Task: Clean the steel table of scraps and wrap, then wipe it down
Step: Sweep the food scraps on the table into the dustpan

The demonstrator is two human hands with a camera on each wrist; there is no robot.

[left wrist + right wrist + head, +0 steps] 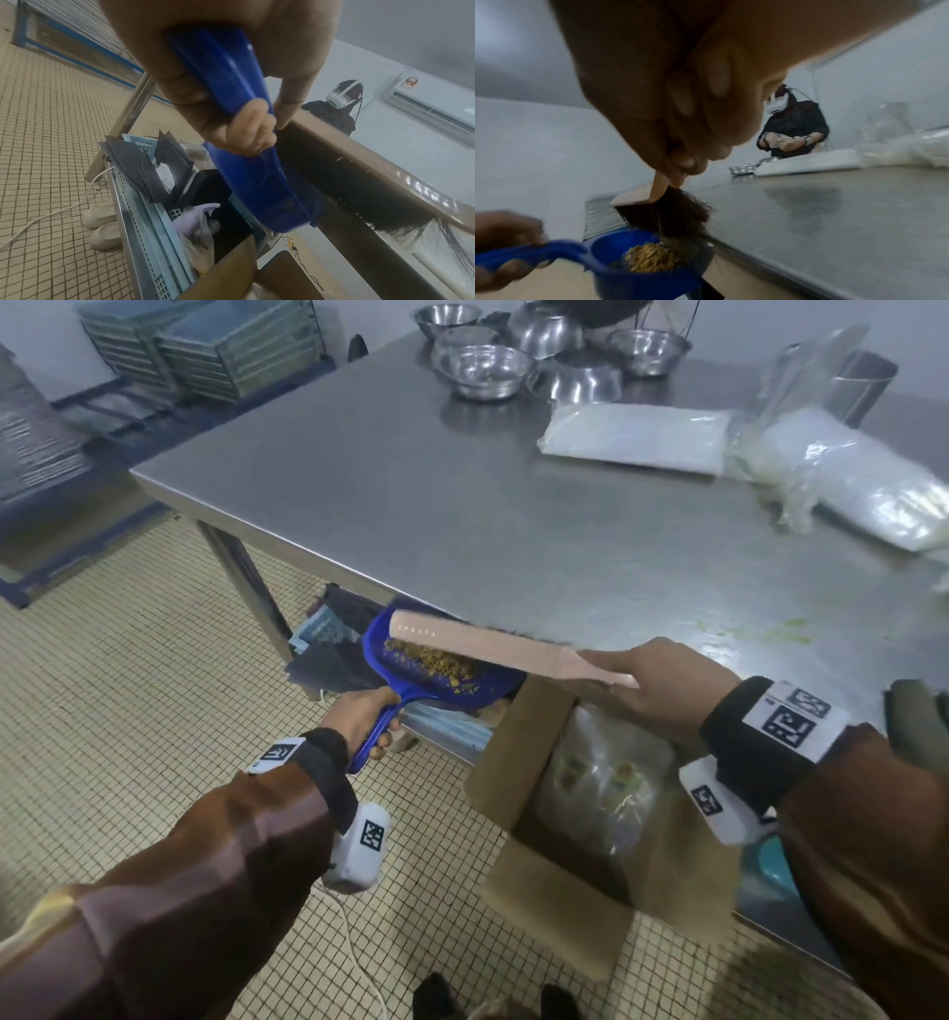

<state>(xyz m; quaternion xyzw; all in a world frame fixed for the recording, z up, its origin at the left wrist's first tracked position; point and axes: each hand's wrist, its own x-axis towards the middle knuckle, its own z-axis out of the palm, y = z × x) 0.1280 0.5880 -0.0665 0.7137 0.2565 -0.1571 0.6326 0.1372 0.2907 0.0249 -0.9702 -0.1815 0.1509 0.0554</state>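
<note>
We've got the blue dustpan (441,672) held by its handle in our left hand (362,713), its mouth tucked just under the near edge of the steel table (462,505), scraps (434,657) already piled inside. Our right hand (662,685) grips the wooden brush (493,642) — long axis running along that edge, bristles over the pan. Green smears (765,634) lie right of the brush, nearer the right hand — so we'd judge the sweep comes leftward.

Both arms wore brown sleeves (215,875) with black cuffs (739,737); white camera units (359,850) and black-and-white coded tags (791,716) were strapped at each wrist.
</note>
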